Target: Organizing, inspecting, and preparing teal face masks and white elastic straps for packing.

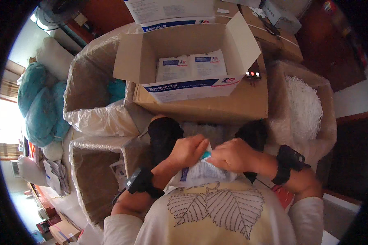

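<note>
Plastic-lined cartons (90,171) crowd the room around a seated person. At the lap, the left hand (190,150) and the slightly blurred right hand (232,155) both pinch the upper edge of a packet (216,170), side by side. It is white and slightly glossy, softly creased, with a dark blue-violet patch at its left; a bit of teal (206,154) shows between the hands. Beyond the knees, an open white box (192,90) holds similar flat packs (173,71) on a brown carton (216,111). White cords (303,108) fill a bin at right.
</note>
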`<state>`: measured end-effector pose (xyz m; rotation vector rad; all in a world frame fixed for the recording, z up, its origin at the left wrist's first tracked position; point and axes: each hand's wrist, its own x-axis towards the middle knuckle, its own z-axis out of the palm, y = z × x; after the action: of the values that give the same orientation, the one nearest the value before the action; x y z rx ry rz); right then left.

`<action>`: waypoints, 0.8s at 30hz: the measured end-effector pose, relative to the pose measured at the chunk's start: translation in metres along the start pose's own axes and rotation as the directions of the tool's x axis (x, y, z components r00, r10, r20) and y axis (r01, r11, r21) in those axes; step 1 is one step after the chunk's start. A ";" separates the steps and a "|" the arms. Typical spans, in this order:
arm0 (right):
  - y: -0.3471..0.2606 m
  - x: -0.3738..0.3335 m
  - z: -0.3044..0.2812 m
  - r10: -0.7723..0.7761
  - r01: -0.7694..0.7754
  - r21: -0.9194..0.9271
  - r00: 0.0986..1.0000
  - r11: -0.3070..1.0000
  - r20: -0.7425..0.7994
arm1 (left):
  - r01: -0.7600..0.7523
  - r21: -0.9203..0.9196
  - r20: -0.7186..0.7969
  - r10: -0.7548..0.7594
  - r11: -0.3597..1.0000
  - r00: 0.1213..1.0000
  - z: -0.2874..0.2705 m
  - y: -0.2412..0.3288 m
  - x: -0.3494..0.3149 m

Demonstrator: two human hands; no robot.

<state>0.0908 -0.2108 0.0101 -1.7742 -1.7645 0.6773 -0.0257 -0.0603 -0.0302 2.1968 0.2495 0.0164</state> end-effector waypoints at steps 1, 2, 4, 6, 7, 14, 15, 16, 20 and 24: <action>-0.003 -0.005 -0.002 -0.014 0.014 0.033 1.000 0.999 0.010 | 0.005 -0.026 -0.009 -0.006 1.000 1.000 0.003 -0.001 0.000; -0.007 -0.010 -0.005 -0.028 0.027 0.066 0.999 0.997 0.019 | 0.010 -0.051 -0.017 -0.011 0.999 1.000 0.007 -0.001 -0.001; -0.014 -0.021 -0.013 -0.051 0.049 0.139 0.999 0.989 0.011 | 0.094 -0.163 -0.033 -0.101 0.982 0.994 0.014 -0.008 -0.002; -0.021 -0.036 -0.019 -0.051 0.056 0.221 0.998 0.974 -0.028 | 0.240 -0.334 -0.012 -0.259 0.911 0.966 0.022 -0.024 -0.005; -0.023 -0.043 -0.022 -0.045 0.049 0.224 0.999 0.973 -0.024 | 0.222 -0.342 -0.031 -0.247 0.913 0.969 0.025 -0.031 -0.005; -0.025 -0.090 -0.032 -0.029 0.029 0.252 1.000 0.967 -0.004 | 0.177 -0.473 -0.215 -0.308 0.863 0.927 0.023 -0.045 -0.016; -0.022 -0.095 -0.031 -0.056 0.067 0.244 0.997 0.968 -0.052 | 0.125 -0.467 -0.252 -0.267 0.875 0.930 0.016 -0.038 -0.014; -0.017 -0.097 -0.031 0.082 -0.086 0.203 0.996 0.975 0.027 | 0.095 -0.470 -0.278 -0.250 0.877 0.928 0.001 -0.027 -0.008; -0.001 -0.087 -0.046 0.279 -0.274 0.053 0.948 0.960 -0.155 | -0.289 0.136 -0.401 0.319 0.948 0.858 -0.037 -0.007 0.004; -0.033 -0.047 -0.086 0.470 -0.385 0.305 0.835 0.871 -0.287 | -0.375 0.307 -0.358 0.471 0.875 0.806 -0.051 0.006 0.007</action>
<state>0.1253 -0.2605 0.0944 -1.9932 -1.0046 0.6577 -0.0233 -0.0222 0.0042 2.4118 -0.0162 0.7629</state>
